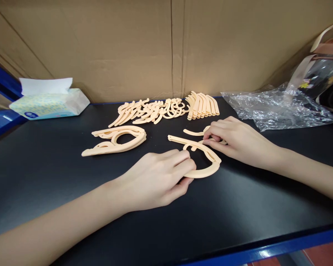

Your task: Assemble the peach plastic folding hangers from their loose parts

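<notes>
Left hand point(158, 181) grasps a hanger point(207, 172), seemingly to steady it; right hand point(238, 141) curls its fingers point(217, 131) over a hook point(192, 132), grip unclear.

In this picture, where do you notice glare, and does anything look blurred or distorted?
Head view: pale sheen on the black table, glints on the clear plastic and blue edge; head view: left hand and right hand look fairly sharp; head view: the forearms seem stretched toward the sides, perhaps from a wide lens.
</notes>
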A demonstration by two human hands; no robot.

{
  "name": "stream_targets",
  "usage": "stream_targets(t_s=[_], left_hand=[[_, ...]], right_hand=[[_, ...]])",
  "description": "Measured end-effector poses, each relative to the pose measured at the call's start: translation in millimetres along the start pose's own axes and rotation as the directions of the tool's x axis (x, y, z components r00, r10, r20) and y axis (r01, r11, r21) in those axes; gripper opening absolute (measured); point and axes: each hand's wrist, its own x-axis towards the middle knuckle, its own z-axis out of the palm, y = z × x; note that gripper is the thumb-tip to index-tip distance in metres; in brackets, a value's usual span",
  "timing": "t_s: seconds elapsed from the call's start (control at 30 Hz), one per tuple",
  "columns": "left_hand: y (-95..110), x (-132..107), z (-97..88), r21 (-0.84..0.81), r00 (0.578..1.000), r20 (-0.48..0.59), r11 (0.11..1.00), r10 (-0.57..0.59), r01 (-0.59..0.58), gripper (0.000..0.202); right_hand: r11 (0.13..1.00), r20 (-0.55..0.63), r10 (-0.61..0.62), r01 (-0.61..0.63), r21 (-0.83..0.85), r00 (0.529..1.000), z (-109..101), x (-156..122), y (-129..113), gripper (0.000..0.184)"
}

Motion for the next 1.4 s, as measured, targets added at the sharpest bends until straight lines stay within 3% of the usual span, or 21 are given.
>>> stream_targets(t_s=[0.33,0.63,0.9,1.27,1.4], left_hand=[[-2,-2,2.9,0.080,0.999,-0.030,0.996,0.041,-0.039,0.021],[1,0,0.7,-0.053,0.998,-0.056,0.998,0.012,-0.015,0.024],[0,1,1.4,-0.020,0.997,-0.063,0.999,0.038,-0.039,0.023],[0,-2,3.2,0.165,0.994,-0.088,0.985,0.072,-0.057,0.022],[0,-3,1.5,0.164,0.992,-0.068,0.982,0.105,-0.092,0.022]], right_hand=[[0.998,-0.034,-0.024,0.022,-0.060,0.999,-1,-1,1,0.022],[0.972,-0.063,-0.126,0.111,-0.205,0.990,0,-2,3,0.023],[0.933,0.023,-0.219,0.217,-0.288,0.975,-7,-1,12,0.031],[0.922,0.033,-0.034,0.044,-0.385,0.999,1,-2,20,0.029],[0.959,0.063,0.003,0.015,-0.285,0.998,-1,-1,10,0.029]])
